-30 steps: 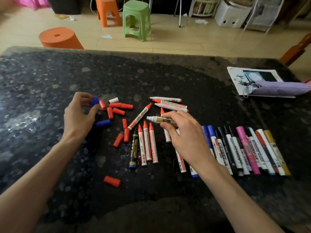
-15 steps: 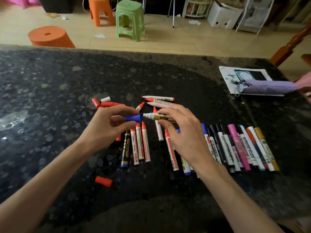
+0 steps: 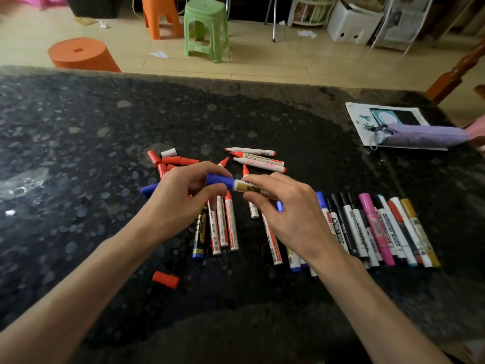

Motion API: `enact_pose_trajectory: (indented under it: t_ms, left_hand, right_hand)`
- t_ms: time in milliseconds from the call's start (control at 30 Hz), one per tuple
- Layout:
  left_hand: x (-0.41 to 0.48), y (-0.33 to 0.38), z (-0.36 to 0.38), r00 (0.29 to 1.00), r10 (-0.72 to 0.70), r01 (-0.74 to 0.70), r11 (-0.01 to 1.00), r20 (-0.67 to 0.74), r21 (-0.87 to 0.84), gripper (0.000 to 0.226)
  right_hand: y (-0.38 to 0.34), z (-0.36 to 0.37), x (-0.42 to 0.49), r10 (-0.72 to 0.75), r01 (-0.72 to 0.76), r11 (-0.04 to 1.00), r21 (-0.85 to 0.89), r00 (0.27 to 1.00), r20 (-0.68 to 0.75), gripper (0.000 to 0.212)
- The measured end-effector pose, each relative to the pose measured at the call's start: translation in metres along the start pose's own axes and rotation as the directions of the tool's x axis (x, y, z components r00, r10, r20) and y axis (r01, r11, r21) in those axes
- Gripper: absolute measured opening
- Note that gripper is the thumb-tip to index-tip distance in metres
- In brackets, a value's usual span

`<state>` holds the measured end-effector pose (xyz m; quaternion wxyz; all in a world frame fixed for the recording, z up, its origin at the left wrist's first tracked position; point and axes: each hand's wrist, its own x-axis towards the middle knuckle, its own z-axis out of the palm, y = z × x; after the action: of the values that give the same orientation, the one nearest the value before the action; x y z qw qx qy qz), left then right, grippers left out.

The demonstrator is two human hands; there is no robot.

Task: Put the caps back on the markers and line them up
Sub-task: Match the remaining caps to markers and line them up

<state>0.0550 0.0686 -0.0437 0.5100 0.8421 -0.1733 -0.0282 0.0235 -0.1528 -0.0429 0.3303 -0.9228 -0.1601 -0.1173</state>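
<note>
Now that the blue cap (image 3: 220, 180), a gap away 0.5 s ago, sits over the tip of the gold marker (image 3: 249, 187) above the loose markers (image 3: 231, 224), the left hand (image 3: 181, 198) pinches it and the right hand (image 3: 288, 216) grips the barrel, so this 1 seems nearly ready for the row (image 3: 372, 227).

Dark speckled table (image 3: 78, 158) carries loose red markers (image 3: 232, 227), scattered red caps (image 3: 165, 280), a capped row (image 3: 374, 227), a booklet (image 3: 359, 119)

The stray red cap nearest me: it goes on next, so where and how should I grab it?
Probably best pinched across its middle from above, thumb on the near side: the red cap lies on its side, long axis roughly left-right, with nothing touching it.
</note>
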Motion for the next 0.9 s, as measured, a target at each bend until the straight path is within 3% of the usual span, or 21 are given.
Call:
enact_pose_trajectory:
  t_ms: [200, 500, 633, 767, 833, 900]
  left_hand:
    - [-0.001, 0.007, 0.007, 0.995, 0.096, -0.097, 0.969, 0.013, 0.226, 0.01]
    - [-0.007, 0.008, 0.019, 0.992, 0.123, -0.116, 0.965, -0.013, 0.235, 0.01]
    - [-0.006, -0.001, 0.021, 0.995, 0.077, -0.092, 0.964, 0.07, 0.249, 0.011]
    - [-0.004, -0.005, 0.023, 0.993, 0.078, -0.096, 0.967, 0.084, 0.235, 0.033]
    - [-0.003, -0.005, 0.023, 0.994, 0.052, -0.074, 0.967, 0.097, 0.245, 0.051]
    - [-0.001, -0.006, 0.021, 0.997, 0.054, -0.069, 0.952, 0.06, 0.297, 0.05]
  right_hand:
    - [0.003, 0.003, -0.001, -0.015, 0.014, 1.0, -0.007, 0.999, -0.034, 0.034]
    - [0.0, 0.011, -0.013, 0.053, -0.051, 0.998, 0.041, 0.997, -0.05, 0.032]
    - [-0.001, 0.003, -0.012, 0.089, -0.088, 0.996, -0.024, 0.993, 0.072, 0.026]
    - [0.0, -0.006, -0.02, 0.102, -0.092, 0.983, -0.16, 0.993, 0.055, 0.021]
    - [0.007, -0.014, -0.023, 0.196, -0.184, 0.947, -0.265, 0.981, 0.017, 0.022]
    - [0.017, -0.024, -0.024, 0.364, -0.353, 0.88, -0.319, 0.931, -0.025, 0.024]
